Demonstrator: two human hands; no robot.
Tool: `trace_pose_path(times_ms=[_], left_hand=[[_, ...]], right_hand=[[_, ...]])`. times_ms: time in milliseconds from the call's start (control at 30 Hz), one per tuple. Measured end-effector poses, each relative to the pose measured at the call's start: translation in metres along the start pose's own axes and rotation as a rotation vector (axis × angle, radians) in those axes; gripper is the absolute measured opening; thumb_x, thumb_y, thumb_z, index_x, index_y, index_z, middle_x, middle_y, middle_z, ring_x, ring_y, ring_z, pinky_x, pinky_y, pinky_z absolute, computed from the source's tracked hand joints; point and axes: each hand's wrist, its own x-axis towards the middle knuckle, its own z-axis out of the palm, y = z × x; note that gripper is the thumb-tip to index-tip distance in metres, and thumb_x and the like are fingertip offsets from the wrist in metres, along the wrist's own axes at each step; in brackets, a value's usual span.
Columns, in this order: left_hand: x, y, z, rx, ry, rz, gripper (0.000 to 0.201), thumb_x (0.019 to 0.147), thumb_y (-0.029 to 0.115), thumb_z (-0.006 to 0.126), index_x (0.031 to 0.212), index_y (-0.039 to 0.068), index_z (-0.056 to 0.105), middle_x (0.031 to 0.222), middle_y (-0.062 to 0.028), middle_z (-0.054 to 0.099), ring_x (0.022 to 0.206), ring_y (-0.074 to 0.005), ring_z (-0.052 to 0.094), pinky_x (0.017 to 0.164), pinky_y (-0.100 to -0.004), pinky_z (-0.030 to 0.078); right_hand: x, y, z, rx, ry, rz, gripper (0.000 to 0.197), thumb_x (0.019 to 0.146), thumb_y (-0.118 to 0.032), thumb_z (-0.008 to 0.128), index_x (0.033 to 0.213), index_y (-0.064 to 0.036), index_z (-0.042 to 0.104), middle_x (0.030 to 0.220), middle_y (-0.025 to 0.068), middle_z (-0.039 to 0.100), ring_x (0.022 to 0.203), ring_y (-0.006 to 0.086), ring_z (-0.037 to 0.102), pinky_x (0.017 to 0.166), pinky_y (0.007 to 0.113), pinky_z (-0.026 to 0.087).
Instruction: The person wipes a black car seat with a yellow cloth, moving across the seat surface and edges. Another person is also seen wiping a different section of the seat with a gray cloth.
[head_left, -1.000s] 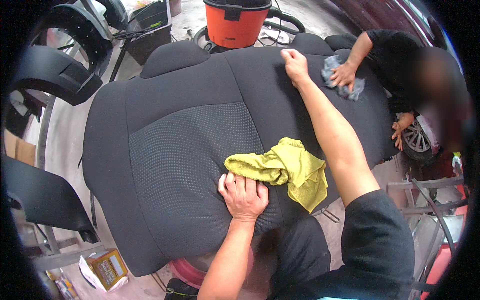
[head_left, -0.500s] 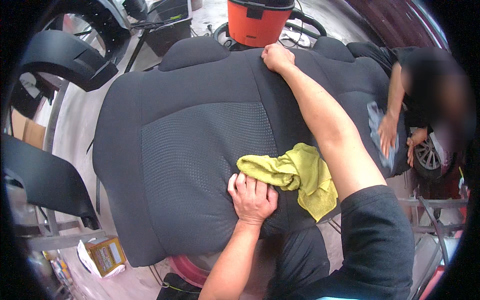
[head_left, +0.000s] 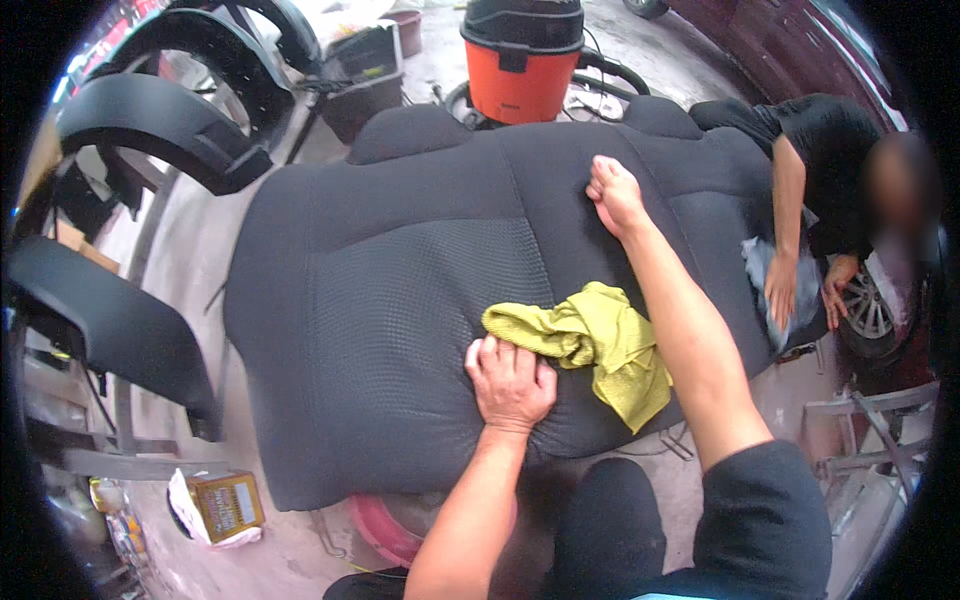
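A dark grey car seat back point(head_left: 410, 235) with a dimpled centre panel lies across in front of me. My left hand point(head_left: 512, 385) presses down on it, fingers bent and slightly apart, and the cover creases around the hand. Just beyond those fingertips, touching them, lies a crumpled yellow-green cloth point(head_left: 605, 345). Above the seat, on the far side of the cloth, my right hand point(head_left: 615, 197) is closed in a fist; its palm side is hidden, so I cannot see whether anything is in it.
At right a co-worker's hand point(head_left: 782, 290) holds a blue-grey cloth point(head_left: 765, 275) on the seat. An orange vacuum cleaner point(head_left: 520, 85) stands behind it. Black curved trim panels point(head_left: 110, 320) are on the left, with a yellow-brown tin point(head_left: 225, 505) below. A pink basin point(head_left: 385, 530) sits under the seat.
My right fist has come back from the seat's far edge, toward me and a little right. My left hand and the yellow-green cloth stay in place on the seat. The view has shifted slightly.
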Motion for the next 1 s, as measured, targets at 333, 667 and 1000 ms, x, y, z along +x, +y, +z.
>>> trace_pose_path(times_ms=[333,667,1000], left_hand=[[-0.003,-0.012,-0.029,0.050,0.001,0.017,0.020,0.081,0.021,0.065,0.094,0.007,0.065,0.104,-0.0127,0.065,0.112,-0.0322,0.058,0.107,-0.0532,0.039],[-0.005,-0.001,-0.030,-0.160,0.141,-0.059,0.008,0.083,0.014,0.064,0.083,0.006,0.065,0.089,-0.0103,0.068,0.100,-0.0306,0.062,0.103,-0.0507,0.043],[-0.020,-0.012,-0.039,-0.385,0.238,-0.091,0.010,0.079,0.008,0.064,0.087,0.004,0.067,0.091,-0.0120,0.069,0.100,-0.0325,0.062,0.100,-0.0485,0.044]], right_hand=[[-0.355,-0.121,-0.054,-0.558,0.413,-0.033,0.019,0.100,-0.024,0.067,0.099,-0.0056,0.064,0.074,-0.0010,0.055,0.061,0.0096,0.052,0.054,0.027,0.041],[-0.760,0.010,-0.088,-0.729,0.685,0.953,0.036,0.095,-0.029,0.059,0.120,-0.0027,0.065,0.126,0.0160,0.065,0.113,0.0294,0.062,0.098,0.043,0.049],[-0.590,-0.148,0.064,-0.301,0.360,0.284,0.034,0.095,-0.040,0.059,0.111,-0.0108,0.067,0.118,0.0091,0.070,0.109,0.0263,0.065,0.100,0.046,0.049]])
